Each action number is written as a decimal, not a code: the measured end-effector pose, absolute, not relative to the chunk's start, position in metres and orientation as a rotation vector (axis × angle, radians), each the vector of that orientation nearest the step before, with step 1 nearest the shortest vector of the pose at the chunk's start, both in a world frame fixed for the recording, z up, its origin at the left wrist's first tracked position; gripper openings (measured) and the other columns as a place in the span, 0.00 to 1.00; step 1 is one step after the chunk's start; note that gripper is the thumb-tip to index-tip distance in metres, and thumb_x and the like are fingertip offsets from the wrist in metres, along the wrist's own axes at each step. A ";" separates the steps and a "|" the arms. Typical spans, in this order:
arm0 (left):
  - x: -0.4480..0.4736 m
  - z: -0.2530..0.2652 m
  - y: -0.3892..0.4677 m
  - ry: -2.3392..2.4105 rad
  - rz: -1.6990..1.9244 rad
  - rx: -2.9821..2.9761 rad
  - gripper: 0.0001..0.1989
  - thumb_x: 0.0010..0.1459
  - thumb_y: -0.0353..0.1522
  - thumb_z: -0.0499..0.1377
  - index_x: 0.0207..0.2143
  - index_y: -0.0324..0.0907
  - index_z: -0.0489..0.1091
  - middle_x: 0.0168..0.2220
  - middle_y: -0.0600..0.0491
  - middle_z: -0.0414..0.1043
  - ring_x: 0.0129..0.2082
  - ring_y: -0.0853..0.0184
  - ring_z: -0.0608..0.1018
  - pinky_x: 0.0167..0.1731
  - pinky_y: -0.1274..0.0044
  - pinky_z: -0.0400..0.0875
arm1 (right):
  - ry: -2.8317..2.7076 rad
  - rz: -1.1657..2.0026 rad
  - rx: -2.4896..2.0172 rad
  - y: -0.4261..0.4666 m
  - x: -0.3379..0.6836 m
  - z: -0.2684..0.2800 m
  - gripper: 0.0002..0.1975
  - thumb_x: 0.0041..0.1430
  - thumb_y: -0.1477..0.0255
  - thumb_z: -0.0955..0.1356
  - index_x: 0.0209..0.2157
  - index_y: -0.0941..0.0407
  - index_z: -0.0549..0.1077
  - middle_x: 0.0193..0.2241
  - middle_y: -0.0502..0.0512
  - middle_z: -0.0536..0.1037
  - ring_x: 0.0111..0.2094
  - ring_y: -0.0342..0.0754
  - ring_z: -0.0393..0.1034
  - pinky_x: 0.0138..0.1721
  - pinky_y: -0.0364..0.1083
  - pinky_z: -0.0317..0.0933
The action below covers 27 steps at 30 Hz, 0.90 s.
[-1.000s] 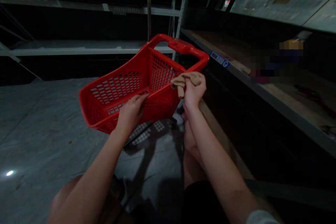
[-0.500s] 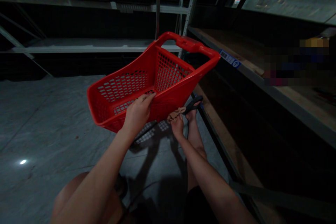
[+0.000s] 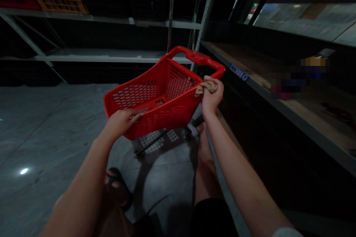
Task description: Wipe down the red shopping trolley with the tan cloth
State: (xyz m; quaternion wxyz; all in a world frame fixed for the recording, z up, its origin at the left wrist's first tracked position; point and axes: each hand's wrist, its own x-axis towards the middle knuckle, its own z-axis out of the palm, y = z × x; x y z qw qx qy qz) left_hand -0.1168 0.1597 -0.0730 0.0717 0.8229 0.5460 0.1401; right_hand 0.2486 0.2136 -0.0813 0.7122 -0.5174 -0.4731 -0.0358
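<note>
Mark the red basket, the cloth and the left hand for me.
Red perforated plastic basket (image 3: 164,92), head view, inner side wall.
Crumpled tan cloth (image 3: 207,86), head view, bunched middle.
Left hand (image 3: 121,121), head view, back of the hand.

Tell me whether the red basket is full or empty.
Empty: the red shopping basket shows only its bare perforated floor and walls inside; nothing lies in it.

both arms extended forward, bare. left hand (image 3: 121,121) palm down, fingers curled in a grip, wrist roughly straight. right hand (image 3: 211,94) raised higher, wrist bent back, fingers pinched closed. 2 bare knees visible below the forearms.
</note>
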 end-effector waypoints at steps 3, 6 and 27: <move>-0.138 -0.084 0.148 1.819 0.327 2.451 0.30 0.70 0.47 0.43 0.31 0.42 0.78 0.34 0.44 0.82 0.38 0.58 0.81 0.43 0.71 0.72 | -1.141 0.069 -1.222 0.195 0.206 -0.118 0.10 0.51 0.75 0.67 0.37 0.54 0.73 0.43 0.55 0.75 0.49 0.51 0.69 0.59 0.55 0.61; -0.139 -0.094 0.130 1.941 0.441 2.461 0.29 0.71 0.47 0.42 0.34 0.43 0.79 0.35 0.45 0.82 0.41 0.59 0.80 0.50 0.71 0.69 | -1.220 0.331 -1.257 0.165 0.151 -0.158 0.07 0.52 0.74 0.67 0.36 0.54 0.74 0.40 0.57 0.76 0.45 0.53 0.71 0.57 0.57 0.63; -0.102 -0.096 0.005 1.346 0.509 2.608 0.28 0.61 0.53 0.59 0.56 0.46 0.74 0.51 0.48 0.80 0.52 0.58 0.80 0.56 0.66 0.69 | -1.086 0.380 -1.279 0.105 0.209 -0.109 0.15 0.47 0.72 0.67 0.40 0.55 0.72 0.40 0.55 0.77 0.44 0.50 0.71 0.55 0.55 0.64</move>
